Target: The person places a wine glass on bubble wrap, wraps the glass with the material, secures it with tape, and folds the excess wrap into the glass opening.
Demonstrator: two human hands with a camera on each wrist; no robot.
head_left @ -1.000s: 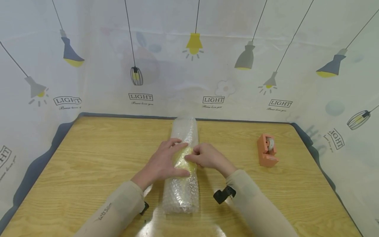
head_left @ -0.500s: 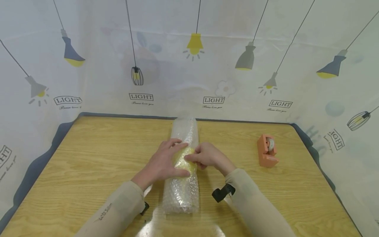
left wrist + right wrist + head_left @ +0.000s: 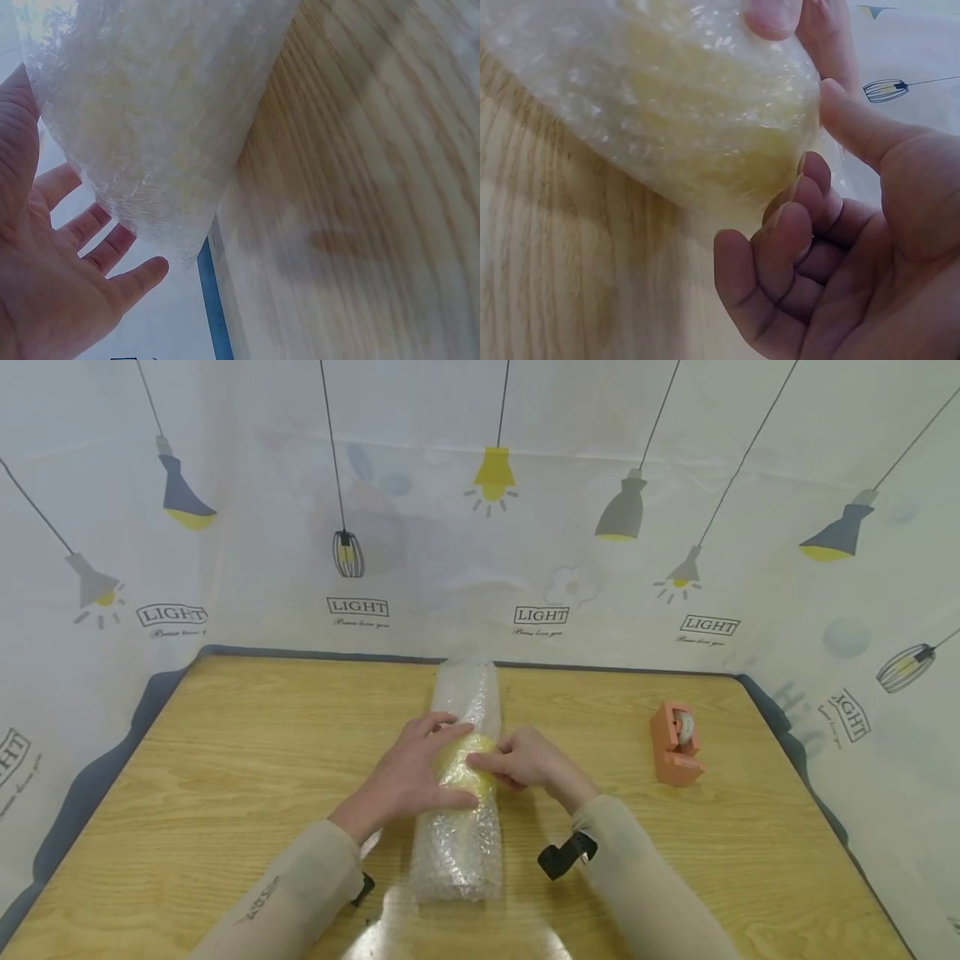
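A long bundle in clear bubble wrap lies lengthwise on the wooden table, its yellow content showing through near the middle. Across it rests my left hand, fingers and thumb spread on its upper side. The left wrist view shows that hand with its fingers fairly straight against the wrap. On the bundle's right side, my right hand pinches the bubble wrap. In the right wrist view its thumb touches the wrap and the other fingers are curled beside it. What lies under the wrap is blurred.
An orange tape dispenser with a roll of tape stands at the right on the table. Behind the table's far edge hangs a pale cloth printed with lamps. Both wrists carry black straps.
The right hand's fingers have shifted slightly along the right side of the bundle. The left hand and the bundle stay nearly where they were.
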